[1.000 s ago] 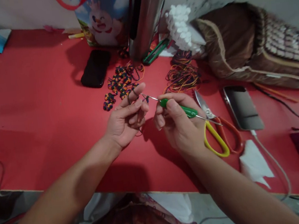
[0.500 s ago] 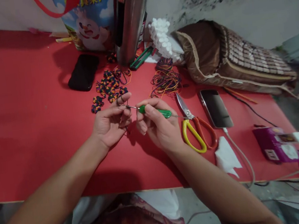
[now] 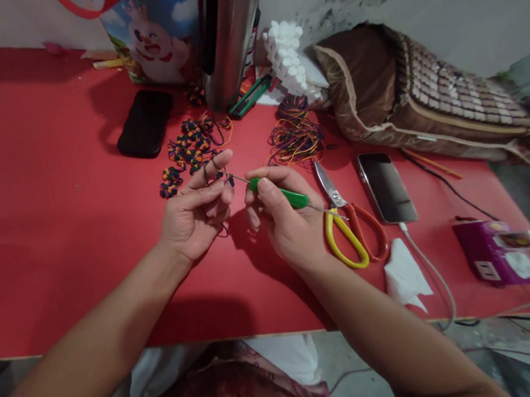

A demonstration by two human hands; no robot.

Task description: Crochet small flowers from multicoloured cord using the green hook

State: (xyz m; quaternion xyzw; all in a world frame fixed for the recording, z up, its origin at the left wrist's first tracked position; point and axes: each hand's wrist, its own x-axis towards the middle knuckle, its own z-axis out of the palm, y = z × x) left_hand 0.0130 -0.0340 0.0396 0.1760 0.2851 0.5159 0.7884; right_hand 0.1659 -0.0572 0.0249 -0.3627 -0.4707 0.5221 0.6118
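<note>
In my right hand (image 3: pixel 286 215) is a crochet hook with a green handle (image 3: pixel 294 198), gripped between thumb and fingers. Its thin metal tip points left to the dark yarn (image 3: pixel 230 180) at my left fingertips. My left hand (image 3: pixel 199 216) pinches this small piece of yarn work, and a strand loops round its raised index finger. Just behind the left hand lie several crocheted pieces in navy, orange and red (image 3: pixel 188 146). A loose tangle of multicoloured yarn (image 3: pixel 295 137) rests beyond the right hand.
Scissors with yellow and red handles (image 3: pixel 345 221) lie right of my right hand. Farther right are a charging phone (image 3: pixel 386 187), a white tissue (image 3: pixel 406 274) and a purple box (image 3: pixel 494 254). A black phone (image 3: pixel 145 123), steel flask (image 3: pixel 233 41) and brown cushion (image 3: pixel 425 88) stand behind.
The hook's tip has drawn slightly right, away from my left fingers, and the small yarn piece now shows more clearly at the fingertips. The whole view has shifted a little.
</note>
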